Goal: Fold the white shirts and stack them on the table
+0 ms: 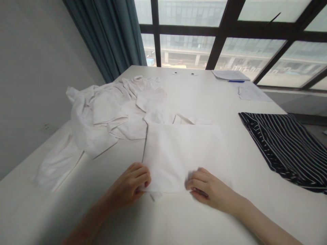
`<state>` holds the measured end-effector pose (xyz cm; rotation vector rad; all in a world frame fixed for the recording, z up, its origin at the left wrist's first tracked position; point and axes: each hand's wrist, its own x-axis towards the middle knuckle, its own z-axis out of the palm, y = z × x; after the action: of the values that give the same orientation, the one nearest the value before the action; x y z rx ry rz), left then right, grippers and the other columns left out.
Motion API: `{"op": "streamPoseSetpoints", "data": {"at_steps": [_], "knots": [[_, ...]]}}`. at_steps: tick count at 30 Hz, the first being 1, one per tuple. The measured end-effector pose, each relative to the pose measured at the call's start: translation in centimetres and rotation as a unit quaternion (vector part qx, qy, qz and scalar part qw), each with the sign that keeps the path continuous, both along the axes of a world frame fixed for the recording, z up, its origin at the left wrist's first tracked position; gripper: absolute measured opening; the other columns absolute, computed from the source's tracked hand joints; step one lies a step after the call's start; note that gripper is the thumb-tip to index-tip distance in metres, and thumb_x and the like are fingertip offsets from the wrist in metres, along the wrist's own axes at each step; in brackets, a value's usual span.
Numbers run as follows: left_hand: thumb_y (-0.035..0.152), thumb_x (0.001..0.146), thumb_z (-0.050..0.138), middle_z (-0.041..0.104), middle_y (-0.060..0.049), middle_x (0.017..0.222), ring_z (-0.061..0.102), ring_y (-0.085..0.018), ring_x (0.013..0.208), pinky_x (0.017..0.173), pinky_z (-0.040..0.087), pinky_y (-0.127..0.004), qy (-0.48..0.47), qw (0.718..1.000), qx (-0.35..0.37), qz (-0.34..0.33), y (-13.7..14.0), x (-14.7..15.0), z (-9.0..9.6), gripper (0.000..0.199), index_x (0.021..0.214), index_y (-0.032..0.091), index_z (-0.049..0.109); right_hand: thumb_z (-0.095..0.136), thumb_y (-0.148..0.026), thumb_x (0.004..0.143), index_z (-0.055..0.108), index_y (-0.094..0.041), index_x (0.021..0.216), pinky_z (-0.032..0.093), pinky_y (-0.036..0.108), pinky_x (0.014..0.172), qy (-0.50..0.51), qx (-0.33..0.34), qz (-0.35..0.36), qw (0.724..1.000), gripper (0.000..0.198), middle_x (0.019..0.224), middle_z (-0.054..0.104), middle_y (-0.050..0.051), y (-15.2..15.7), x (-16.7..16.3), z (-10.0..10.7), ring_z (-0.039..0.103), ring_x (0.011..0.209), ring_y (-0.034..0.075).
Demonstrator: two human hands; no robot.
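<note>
A white cloth (178, 153) lies spread in a near-rectangular shape on the white table in front of me, its kind not certain. My left hand (136, 182) is closed on its near left corner, thumb below and fingers curled over. Farther right along the same near edge, my right hand (204, 187) pinches the fabric, slightly smeared by motion. A small dark strip shows under the near edge beside my left hand. Behind the cloth, more white fabric (163, 117) pokes out, partly hidden by it.
A rumpled heap of white cloths (112, 105) covers the table's left side. At right lies a black-and-white striped fabric (288, 146). Papers (230, 75) with a blue pen (236, 81) rest near the far right edge, before the window. A blue curtain (112, 37) hangs behind.
</note>
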<state>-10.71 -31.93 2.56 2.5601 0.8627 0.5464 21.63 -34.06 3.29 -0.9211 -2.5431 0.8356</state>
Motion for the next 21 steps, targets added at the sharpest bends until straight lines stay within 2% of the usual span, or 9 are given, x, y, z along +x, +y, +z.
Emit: {"op": "streamPoseSetpoints", "data": {"at_steps": [5, 9, 12, 16, 19, 21], "knots": [[0.002, 0.067, 0.052, 0.054, -0.002, 0.084, 0.047, -0.018, 0.083, 0.074, 0.037, -0.028, 0.002, 0.998, -0.063, 0.021, -0.1, -0.2, 0.6, 0.023, 0.078, 0.02, 0.041, 0.049, -0.016, 0.096, 0.058, -0.02, 0.097, 0.04, 0.033, 0.086, 0.015, 0.003, -0.005, 1.0, 0.009, 0.094, 0.064, 0.005, -0.2, -0.1, -0.1, 0.056, 0.087, 0.016], [0.007, 0.078, 0.054, 0.056, -0.002, 0.085, 0.049, -0.018, 0.085, 0.078, 0.038, -0.029, 0.0, 0.998, -0.071, -0.002, 0.1, -0.2, 1.1, 0.013, 0.078, 0.019, 0.049, 0.048, -0.02, 0.098, 0.06, -0.02, 0.094, 0.04, 0.033, 0.084, 0.029, -0.013, -0.004, 0.999, 0.012, 0.092, 0.065, 0.004, -0.1, -0.1, 0.1, 0.057, 0.086, 0.015], [0.013, 0.089, 0.051, 0.057, -0.002, 0.08, 0.05, -0.017, 0.083, 0.081, 0.037, -0.03, -0.017, 0.999, -0.042, -0.019, 0.3, -0.1, 0.9, 0.02, 0.07, 0.018, 0.051, 0.048, -0.023, 0.1, 0.062, -0.02, 0.094, 0.04, 0.033, 0.085, 0.041, -0.025, 0.001, 0.999, 0.015, 0.091, 0.066, 0.003, 0.0, -0.1, 0.4, 0.058, 0.086, 0.015], [0.019, 0.096, 0.051, 0.053, 0.0, 0.069, 0.048, -0.015, 0.075, 0.079, 0.035, -0.032, -0.021, 0.999, 0.03, 0.0, 0.3, 0.3, 0.5, 0.036, 0.061, 0.017, 0.044, 0.046, -0.025, 0.101, 0.063, -0.019, 0.094, 0.043, 0.031, 0.081, 0.058, -0.016, -0.023, 0.998, 0.019, 0.085, 0.066, 0.002, 0.1, 0.0, 0.7, 0.059, 0.081, 0.014], [0.023, 0.097, 0.053, 0.05, 0.002, 0.065, 0.046, -0.015, 0.071, 0.079, 0.035, -0.032, -0.014, 0.997, 0.068, 0.016, 0.1, 1.2, 1.0, 0.037, 0.062, 0.017, 0.043, 0.045, -0.023, 0.1, 0.063, -0.019, 0.096, 0.045, 0.031, 0.077, 0.065, 0.031, -0.089, 0.993, 0.018, 0.083, 0.067, 0.003, 0.4, 0.1, 0.9, 0.059, 0.079, 0.015], [0.022, 0.097, 0.052, 0.051, 0.002, 0.066, 0.046, -0.015, 0.071, 0.077, 0.036, -0.032, -0.01, 0.996, 0.078, 0.029, 0.2, 2.1, 1.6, 0.034, 0.064, 0.017, 0.045, 0.046, -0.022, 0.1, 0.063, -0.02, 0.101, 0.046, 0.033, 0.079, 0.05, 0.077, -0.13, 0.987, 0.017, 0.089, 0.067, 0.005, 0.8, 0.1, 1.1, 0.06, 0.084, 0.017]]}}
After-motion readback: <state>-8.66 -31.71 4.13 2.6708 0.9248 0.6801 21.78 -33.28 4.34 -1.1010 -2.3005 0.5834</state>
